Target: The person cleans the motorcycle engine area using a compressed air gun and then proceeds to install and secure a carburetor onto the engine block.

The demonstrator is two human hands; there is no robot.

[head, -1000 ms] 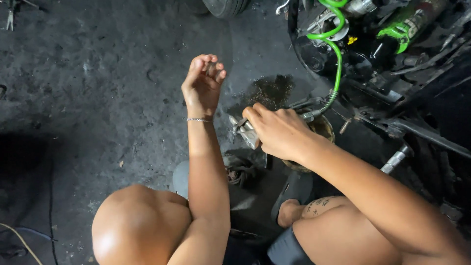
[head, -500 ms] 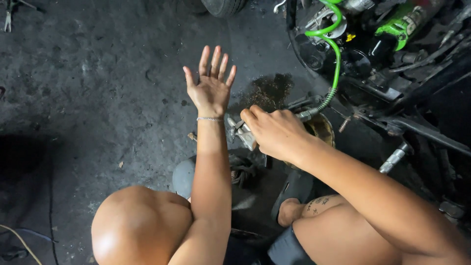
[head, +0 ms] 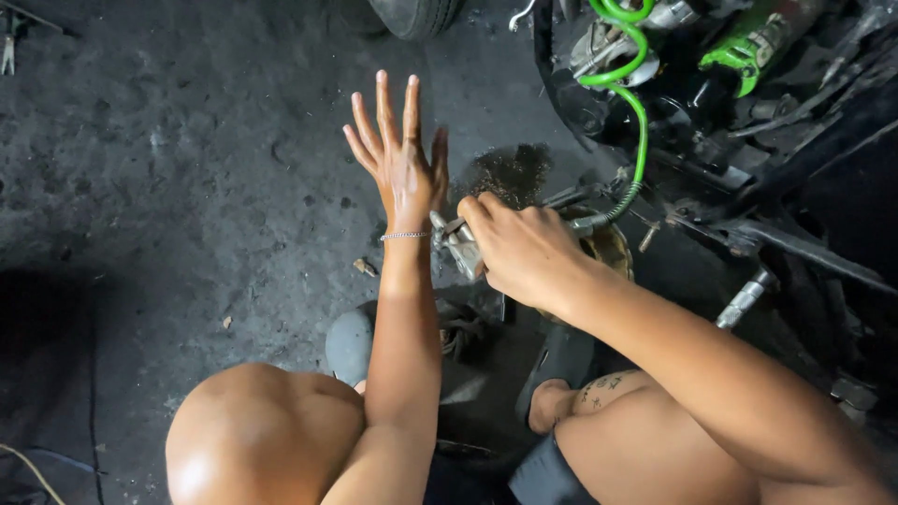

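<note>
My left hand (head: 398, 154) is raised above the dark concrete floor with its fingers spread wide and nothing in it; a thin bracelet sits on the wrist. My right hand (head: 524, 248) is closed around a small grey metal part (head: 456, 241) that sticks out to the left of the fist, just beside my left wrist. A green hose (head: 638, 131) runs down from the machine to a spot right behind my right hand. Under the hand lies a round brownish part (head: 613, 248), mostly hidden.
A dark motorcycle frame with green parts (head: 748, 47) fills the upper right. A tyre (head: 412, 14) stands at the top edge. A metal rod (head: 744, 299) lies by my right forearm. An oily stain (head: 510, 173) marks the floor. My knees and sandals are below.
My left hand has gone from a loose fist to fully spread fingers and has risen slightly. My right hand has stayed closed on the metal part.
</note>
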